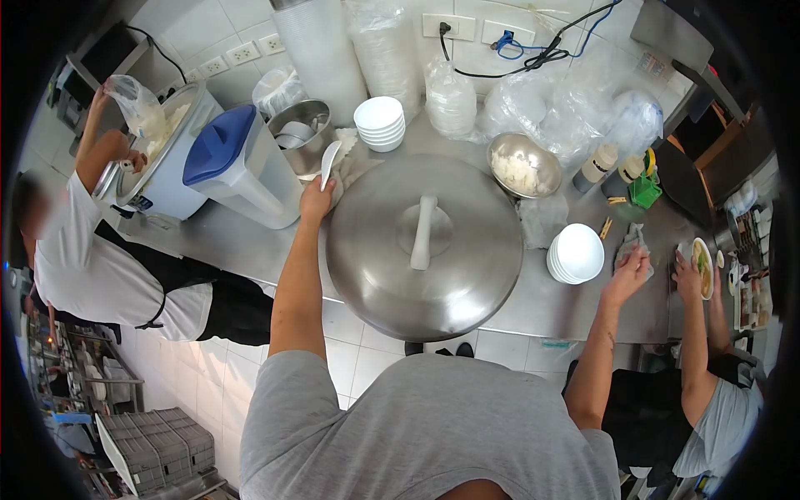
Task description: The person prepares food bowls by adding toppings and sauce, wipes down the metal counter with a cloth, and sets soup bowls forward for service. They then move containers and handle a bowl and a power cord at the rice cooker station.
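My left hand (317, 198) is closed around the handle of a white spoon (331, 160), whose bowl points up, near a folded cloth and a steel pot (302, 125). Between my arms stands a large pot with a domed steel lid (375, 242) and a pale handle. At the right, my right hand (633, 268) has its fingers closed on a grey cloth (631, 242) on the counter. Just left of that hand is a stack of white bowls (577, 253). A steel bowl of white food (525, 165) sits behind the lid's right edge.
A co-worker at the left holds a plastic bag (137, 107) over a rice cooker (179, 167), beside a blue-lidded container (246, 167). Another at the right holds a food bowl (702, 268). More bowls (380, 123), sauce bottles (595, 168) and a green holder (644, 192) stand behind.
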Demonstrator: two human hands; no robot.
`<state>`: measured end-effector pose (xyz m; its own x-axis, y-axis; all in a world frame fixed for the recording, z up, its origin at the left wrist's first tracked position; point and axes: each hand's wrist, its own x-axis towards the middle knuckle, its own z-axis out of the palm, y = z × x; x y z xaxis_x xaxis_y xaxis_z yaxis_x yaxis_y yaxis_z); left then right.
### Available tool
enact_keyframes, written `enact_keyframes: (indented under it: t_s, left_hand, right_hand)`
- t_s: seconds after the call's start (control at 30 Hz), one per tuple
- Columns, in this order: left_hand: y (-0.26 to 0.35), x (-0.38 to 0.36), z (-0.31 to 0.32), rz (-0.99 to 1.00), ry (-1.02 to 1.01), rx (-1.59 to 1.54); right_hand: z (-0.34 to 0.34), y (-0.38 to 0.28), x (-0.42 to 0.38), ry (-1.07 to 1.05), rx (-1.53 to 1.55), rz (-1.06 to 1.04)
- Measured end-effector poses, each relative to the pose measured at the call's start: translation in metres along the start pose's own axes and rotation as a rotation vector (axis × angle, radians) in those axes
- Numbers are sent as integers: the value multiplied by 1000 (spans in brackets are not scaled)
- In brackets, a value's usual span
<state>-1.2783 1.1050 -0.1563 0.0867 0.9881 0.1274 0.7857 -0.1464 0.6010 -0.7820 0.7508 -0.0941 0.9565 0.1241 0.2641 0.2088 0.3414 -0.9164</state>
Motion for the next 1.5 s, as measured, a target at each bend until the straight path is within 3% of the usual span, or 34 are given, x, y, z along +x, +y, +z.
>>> enact_keyframes:
  t_s: [0.1,0.17,0.27,0.4,0.53,0.77,1.0,1.5]
  left_hand:
    - [2,-1,0,7,4,33]
    - [-2,0,3,33,37,46]
    - [-20,10,14,71,90,41]
    - [-28,14,16,23,-7,-46]
    - [-18,6,14,82,80,-9]
    - [-27,3,28,80,162,-35]
    - [1,-7,6,19,53,76]
    - [3,-10,8,72,109,87]
  right_hand:
    - [40,-81,-23,-182,180,33]
    - [68,-130,-46,-478,518,259]
    - [107,-198,-89,-1114,1007,562]
    - [136,-246,-125,-1436,1200,666]
    - [148,-261,-145,-1497,1281,721]
    - [139,-285,-176,-1414,1431,786]
    - [120,-303,-190,-1317,1501,771]
    - [121,-301,-192,-1263,1507,791]
